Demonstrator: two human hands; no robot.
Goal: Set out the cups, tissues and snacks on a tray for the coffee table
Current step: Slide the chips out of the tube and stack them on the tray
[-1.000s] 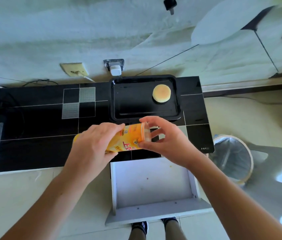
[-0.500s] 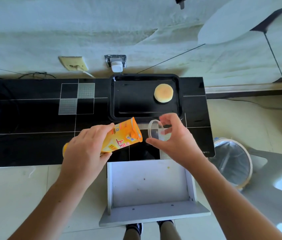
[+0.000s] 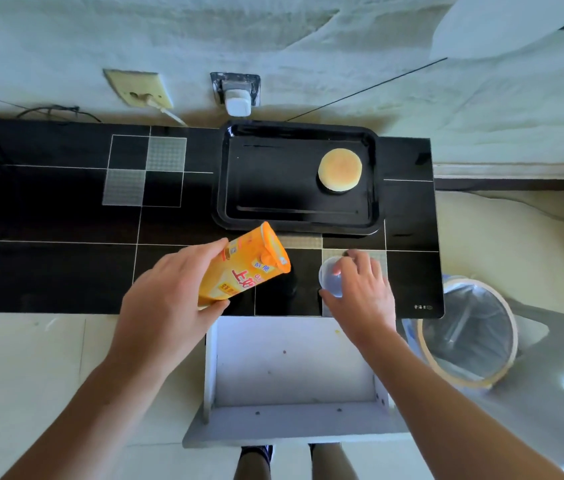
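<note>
Snack can [image 3: 244,268] is in your left hand [image 3: 169,299] right now, an orange tube with red lettering, tipped over so its open top points up and to the right toward the tray [image 3: 294,220]. Your fingers and thumb are wrapped round the lower half of it, so that hand is properly closed on the can. Your right hand [image 3: 360,289] has the clear plastic lid [image 3: 330,277], pinched between curled fingertips and thumb, held low over the black glass table [image 3: 65,265] just to the right of the can; can't tell if the lid is actually touching the tabletop. The can and lid are near each other but apart. Up on the table, against the wall side, sits the black tray, and the only thing on it is one round golden cake [image 3: 340,168] in the far right part. The can's top edge hovers just short of the tray's near rim. Below the table edge, an open white drawer [image 3: 294,362] sticks out toward you, with your shoes showing under it. Off to the right on the floor there's a round bin [image 3: 467,330] with a liner in it. On the wall behind you've got a white plug [image 3: 237,102] in a socket and a yellowed wall plate [image 3: 138,88] with a cable.
</note>
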